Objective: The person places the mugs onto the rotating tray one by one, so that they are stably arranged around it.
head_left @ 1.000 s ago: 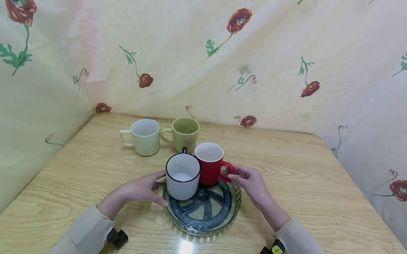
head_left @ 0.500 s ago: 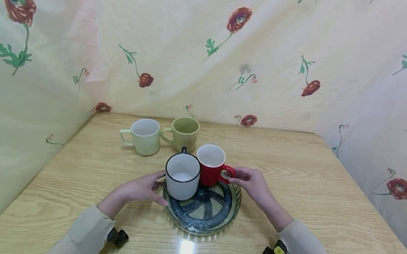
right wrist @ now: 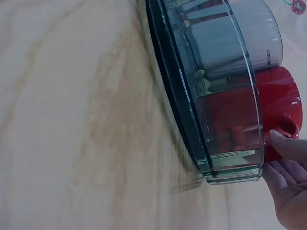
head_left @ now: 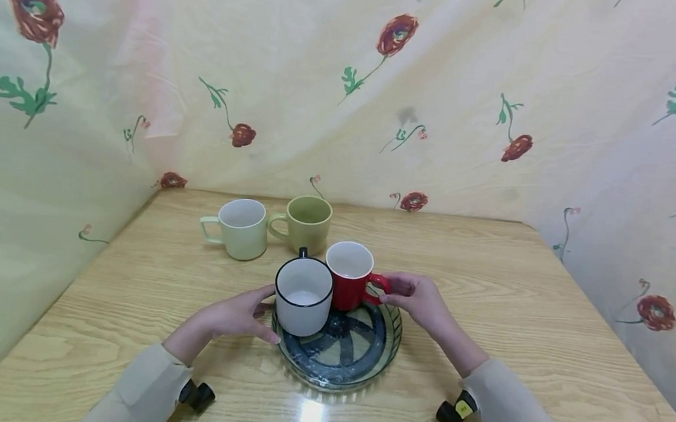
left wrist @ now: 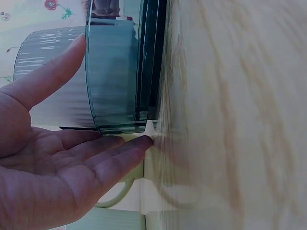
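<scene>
A red mug (head_left: 346,290) with a white inside stands in the back of a round glass dish (head_left: 336,370). My right hand (head_left: 416,301) pinches its handle between thumb and fingers, as the right wrist view also shows. Left of the red mug, in the same dish, stands a white mug (head_left: 302,315) with a black rim and a black handle turned to the back. My left hand (head_left: 241,313) rests against the dish's left side with its fingers loosely extended. In the left wrist view the thumb lies by the rim of the glass dish (left wrist: 112,103) and the fingers reach along its wall.
Behind the dish, a pale green mug (head_left: 242,231) and an olive-green mug (head_left: 308,222) stand side by side on the wooden table (head_left: 483,310). A flower-patterned cloth (head_left: 299,86) hangs along the back and both sides.
The red mug has shifted slightly right and toward me, with my right hand keeping its hold on the handle. My left hand and the white mug stay in place.
</scene>
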Demonstrator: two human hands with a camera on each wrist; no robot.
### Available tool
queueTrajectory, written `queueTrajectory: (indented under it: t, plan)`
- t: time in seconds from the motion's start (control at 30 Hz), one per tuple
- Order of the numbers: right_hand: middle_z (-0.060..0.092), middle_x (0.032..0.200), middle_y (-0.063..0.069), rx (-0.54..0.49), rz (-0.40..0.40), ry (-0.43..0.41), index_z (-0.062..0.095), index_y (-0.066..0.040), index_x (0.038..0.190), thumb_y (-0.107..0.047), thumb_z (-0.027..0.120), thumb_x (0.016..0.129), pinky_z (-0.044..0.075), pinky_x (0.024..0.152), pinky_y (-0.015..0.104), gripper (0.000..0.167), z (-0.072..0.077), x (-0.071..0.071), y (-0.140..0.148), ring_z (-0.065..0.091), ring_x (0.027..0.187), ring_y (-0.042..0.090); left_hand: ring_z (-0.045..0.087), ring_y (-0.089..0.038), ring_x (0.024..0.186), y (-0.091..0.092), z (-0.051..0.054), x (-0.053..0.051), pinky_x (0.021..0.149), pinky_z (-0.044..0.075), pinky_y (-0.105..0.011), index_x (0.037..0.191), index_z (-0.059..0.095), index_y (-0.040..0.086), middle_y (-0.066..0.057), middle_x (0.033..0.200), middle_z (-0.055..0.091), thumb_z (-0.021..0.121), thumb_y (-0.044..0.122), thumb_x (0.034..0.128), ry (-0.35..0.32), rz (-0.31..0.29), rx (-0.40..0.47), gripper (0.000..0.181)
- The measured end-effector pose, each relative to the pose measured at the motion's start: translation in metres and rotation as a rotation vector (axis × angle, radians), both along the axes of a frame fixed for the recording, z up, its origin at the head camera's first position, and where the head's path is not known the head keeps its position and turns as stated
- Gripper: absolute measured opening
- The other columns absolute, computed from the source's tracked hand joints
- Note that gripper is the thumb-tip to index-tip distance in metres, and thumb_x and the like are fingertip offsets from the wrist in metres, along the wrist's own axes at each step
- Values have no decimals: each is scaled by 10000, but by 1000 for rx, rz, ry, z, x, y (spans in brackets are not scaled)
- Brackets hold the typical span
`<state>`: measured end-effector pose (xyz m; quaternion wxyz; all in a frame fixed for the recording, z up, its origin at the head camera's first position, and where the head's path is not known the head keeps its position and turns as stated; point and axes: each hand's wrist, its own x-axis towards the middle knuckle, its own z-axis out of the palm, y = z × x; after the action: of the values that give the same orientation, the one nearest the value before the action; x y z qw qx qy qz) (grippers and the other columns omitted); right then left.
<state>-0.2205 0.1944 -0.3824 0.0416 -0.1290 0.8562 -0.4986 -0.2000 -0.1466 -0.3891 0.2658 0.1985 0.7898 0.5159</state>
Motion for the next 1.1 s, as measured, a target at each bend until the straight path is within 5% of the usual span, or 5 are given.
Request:
queueTrajectory:
  t: [0.63,1.1]
  plan:
    - [635,1222,285,-13,58,-79,548,100,1290,-53,695,870,585,867,304,471,6,-8,3,624,1145,396,265,-539,1397,1,3,1,1175,224,-601,1532,140,-24,-267,1595,139,783,41,781,-17,17,-3,990]
    - [626,1244,278,27,71,-43,563,71,1289,-37,691,869,587,867,315,451,5,-15,6,610,1169,400,264,-549,1391,0,2,2,1173,220,-607,1530,122,-36,-281,1590,134,785,39,778,-6,1,6,1005]
